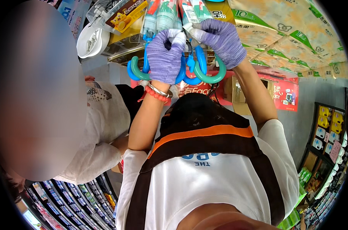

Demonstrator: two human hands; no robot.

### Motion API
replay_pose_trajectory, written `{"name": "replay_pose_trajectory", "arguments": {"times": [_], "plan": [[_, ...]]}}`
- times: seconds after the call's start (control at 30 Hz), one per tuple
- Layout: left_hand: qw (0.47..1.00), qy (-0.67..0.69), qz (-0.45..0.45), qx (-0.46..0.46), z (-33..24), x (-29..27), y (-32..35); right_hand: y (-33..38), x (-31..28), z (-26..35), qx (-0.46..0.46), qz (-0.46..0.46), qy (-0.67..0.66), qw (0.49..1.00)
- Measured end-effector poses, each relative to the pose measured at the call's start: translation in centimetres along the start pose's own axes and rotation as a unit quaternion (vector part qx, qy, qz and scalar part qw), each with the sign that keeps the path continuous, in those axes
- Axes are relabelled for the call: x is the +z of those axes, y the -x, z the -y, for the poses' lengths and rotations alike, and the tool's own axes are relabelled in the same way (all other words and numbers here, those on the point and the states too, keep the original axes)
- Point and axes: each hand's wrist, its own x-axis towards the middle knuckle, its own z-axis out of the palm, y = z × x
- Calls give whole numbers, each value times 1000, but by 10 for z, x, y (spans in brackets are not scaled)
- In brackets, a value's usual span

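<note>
A bunch of folded umbrellas (165, 19) in clear sleeves lies in front of me, with blue and green hooked handles pointing toward my body. My left hand (165, 57), in a purple knit glove with white fingertips, is closed in a pinch over the handle ends. Beside it my gloved right hand (222, 41) also pinches, thumb and fingertips pressed together. Whatever small thing the fingertips hold is too hidden to name; a thin dark cord shows between them. A green hooked handle (211, 79) hangs below my right hand. A white label (190, 13) sits on one sleeve.
Yellow-and-green wrapped packs (275, 32) are stacked at the right. To the left are a white bowl (102, 40) and a brown-and-yellow package (128, 16). Another person's pale shirt (101, 130) is close at my left. An opened cardboard box (239, 96) and stocked shelves (322, 134) stand beyond.
</note>
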Motion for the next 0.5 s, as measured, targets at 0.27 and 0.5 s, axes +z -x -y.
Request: {"name": "replay_pose_trajectory", "arguments": {"times": [0.27, 0.5], "plan": [[985, 170, 28, -22, -26, -5, -17, -32, -46, 0, 21, 27, -214, 976], [981, 178, -65, 31, -11, -53, -17, -37, -85, -42, -224, -339, 21, 913]]}}
